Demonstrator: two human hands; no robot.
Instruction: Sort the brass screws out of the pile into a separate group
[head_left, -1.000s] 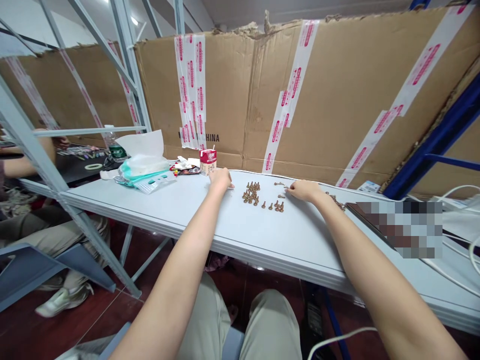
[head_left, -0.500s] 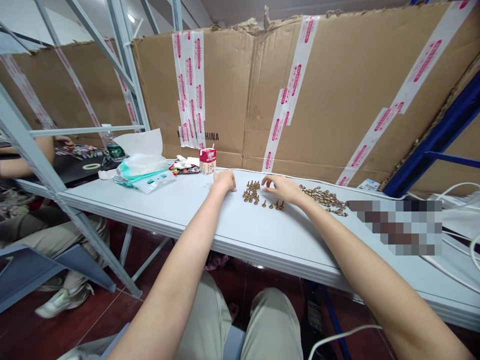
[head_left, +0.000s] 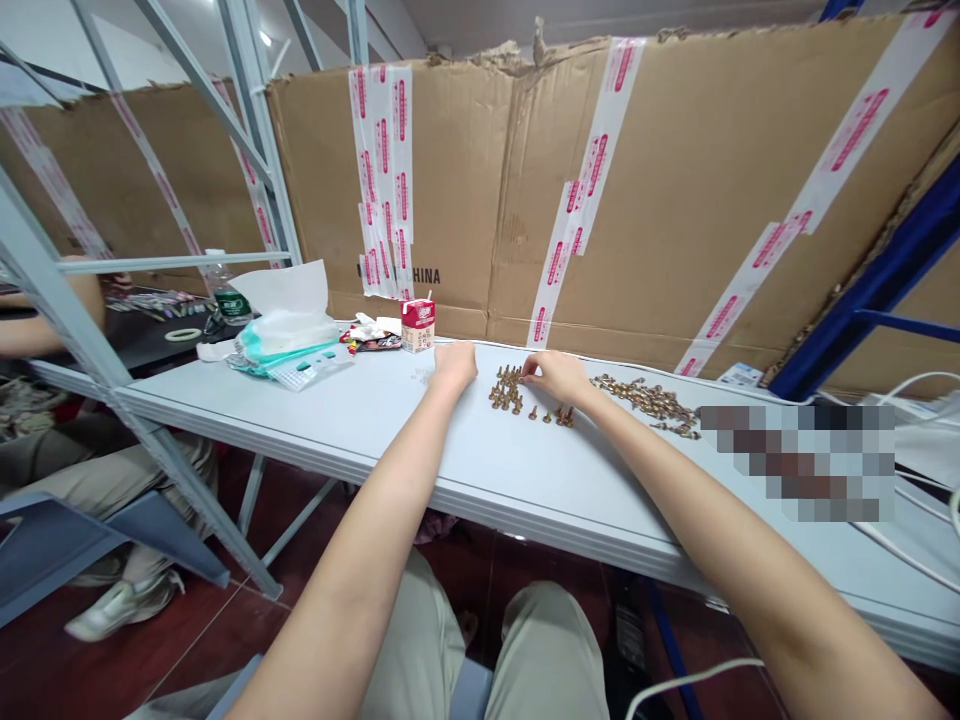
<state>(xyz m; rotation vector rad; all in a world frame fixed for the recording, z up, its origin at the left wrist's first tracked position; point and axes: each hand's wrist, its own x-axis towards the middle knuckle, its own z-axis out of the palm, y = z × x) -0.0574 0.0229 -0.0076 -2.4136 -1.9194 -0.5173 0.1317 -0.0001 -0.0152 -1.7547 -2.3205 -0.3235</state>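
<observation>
My left hand (head_left: 455, 365) rests on the white folding table (head_left: 360, 425) with its fingers curled, just left of a tight cluster of brass screws (head_left: 508, 390) standing on the surface. My right hand (head_left: 553, 376) reaches over the cluster's right side, fingertips down among the screws. Whether either hand holds a screw is hidden. A short row of similar screws (head_left: 551, 415) stands below my right hand. A loose heap of brass screws (head_left: 646, 400) lies further right.
A small juice carton (head_left: 418, 326) and a plastic-wrapped bundle (head_left: 289, 335) sit at the table's far left, beside a water bottle (head_left: 229, 300). Taped cardboard (head_left: 675, 200) walls the far edge. A pixelated patch (head_left: 795, 462) covers the right. A co-worker's arm (head_left: 45, 335) shows at left.
My right hand has moved left, from beside the heap to over the screw cluster. My left hand has shifted slightly right. The heap now shows fully.
</observation>
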